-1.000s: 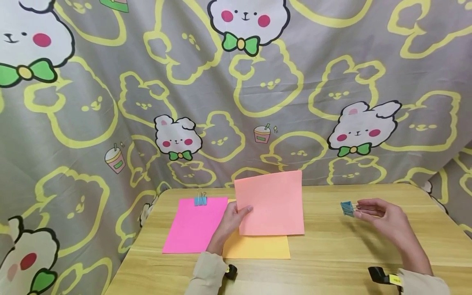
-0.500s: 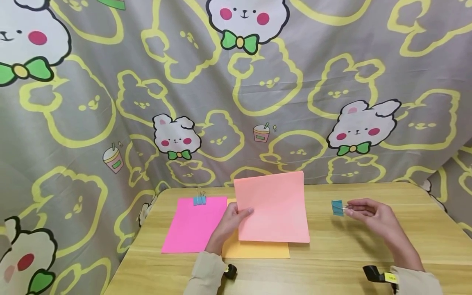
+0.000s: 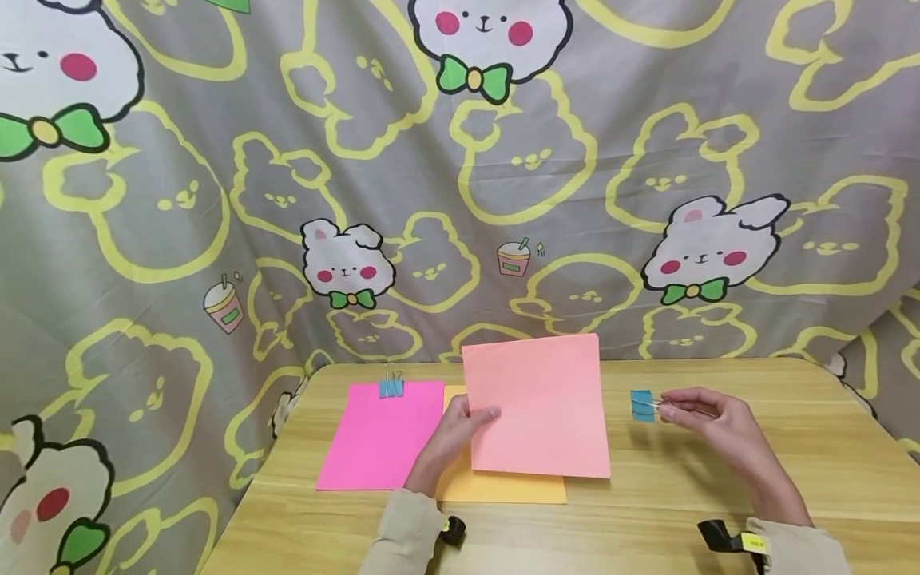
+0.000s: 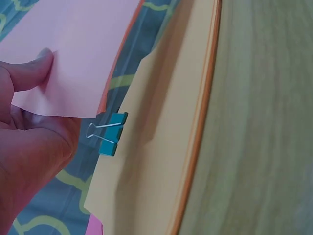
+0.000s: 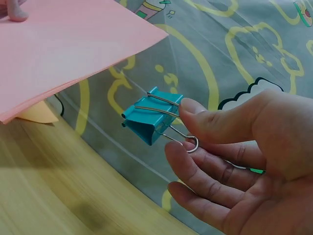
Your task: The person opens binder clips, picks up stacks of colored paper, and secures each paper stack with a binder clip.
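Note:
My left hand point(image 3: 454, 431) holds a stack of salmon-pink paper point(image 3: 546, 407) raised over the table, thumb across its front near the left edge. In the right wrist view the stack's edge shows several sheets. To the right, my right hand point(image 3: 722, 419) pinches a teal binder clip point(image 3: 642, 406) by its wire handles. The clip's mouth faces the pink paper, a short gap away, and looks closed in the right wrist view point(image 5: 151, 117). Beneath the pink stack lies yellow-orange paper point(image 3: 503, 489). Another teal binder clip point(image 4: 114, 134) sits on its edge, hidden in the head view.
At the left on the wooden table point(image 3: 647, 527) lies magenta paper point(image 3: 384, 439) with a teal binder clip point(image 3: 391, 388) on its top edge. A grey patterned curtain point(image 3: 431, 184) hangs behind the table's far edge.
My right hand has moved left with the binder clip, which has turned toward the pink paper. The pink stack has shifted slightly right, its lower edge coming down. Magenta and yellow-orange paper stay put.

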Demonstrator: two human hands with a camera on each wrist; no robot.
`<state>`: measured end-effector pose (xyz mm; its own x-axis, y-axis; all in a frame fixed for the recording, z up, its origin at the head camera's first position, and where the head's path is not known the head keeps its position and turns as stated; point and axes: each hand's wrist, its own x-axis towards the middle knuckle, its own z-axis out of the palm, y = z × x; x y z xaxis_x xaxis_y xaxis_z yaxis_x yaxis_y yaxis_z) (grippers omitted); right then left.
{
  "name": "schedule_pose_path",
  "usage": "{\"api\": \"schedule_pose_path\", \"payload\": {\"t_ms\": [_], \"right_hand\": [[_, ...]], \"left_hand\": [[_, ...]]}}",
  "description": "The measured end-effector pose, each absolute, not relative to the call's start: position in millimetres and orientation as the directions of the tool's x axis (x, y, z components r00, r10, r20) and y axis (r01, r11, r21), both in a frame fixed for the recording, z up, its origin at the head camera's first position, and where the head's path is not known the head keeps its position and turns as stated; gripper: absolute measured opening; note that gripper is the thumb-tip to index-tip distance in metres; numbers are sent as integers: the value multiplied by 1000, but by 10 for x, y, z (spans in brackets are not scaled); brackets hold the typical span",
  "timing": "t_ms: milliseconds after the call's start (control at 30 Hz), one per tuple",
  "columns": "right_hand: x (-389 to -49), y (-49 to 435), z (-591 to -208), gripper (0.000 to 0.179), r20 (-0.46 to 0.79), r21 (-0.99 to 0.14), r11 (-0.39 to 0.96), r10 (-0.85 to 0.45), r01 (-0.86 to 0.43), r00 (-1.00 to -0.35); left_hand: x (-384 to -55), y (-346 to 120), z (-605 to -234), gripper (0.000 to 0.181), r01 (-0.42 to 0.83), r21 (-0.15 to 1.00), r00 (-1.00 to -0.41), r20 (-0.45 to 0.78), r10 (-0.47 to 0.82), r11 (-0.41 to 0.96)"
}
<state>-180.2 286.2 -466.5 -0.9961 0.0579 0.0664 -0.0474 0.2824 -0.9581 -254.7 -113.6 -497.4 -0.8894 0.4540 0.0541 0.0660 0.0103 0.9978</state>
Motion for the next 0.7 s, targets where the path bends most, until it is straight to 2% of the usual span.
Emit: {"api": "schedule_pose_path", "payload": {"t_ms": [300,700], "right_hand": [[-1806,2782,-4650,41,82,-978,194,32,-74,-996],[-1854,2690,-4674,37,105,-977,186,6,-102,-994]], "left_hand": [[-2519,-1079,-4973,27,53,999,-886,44,461,6],[-2526,-1020,-5018,26,75,997,-881,75,466,-19]]}}
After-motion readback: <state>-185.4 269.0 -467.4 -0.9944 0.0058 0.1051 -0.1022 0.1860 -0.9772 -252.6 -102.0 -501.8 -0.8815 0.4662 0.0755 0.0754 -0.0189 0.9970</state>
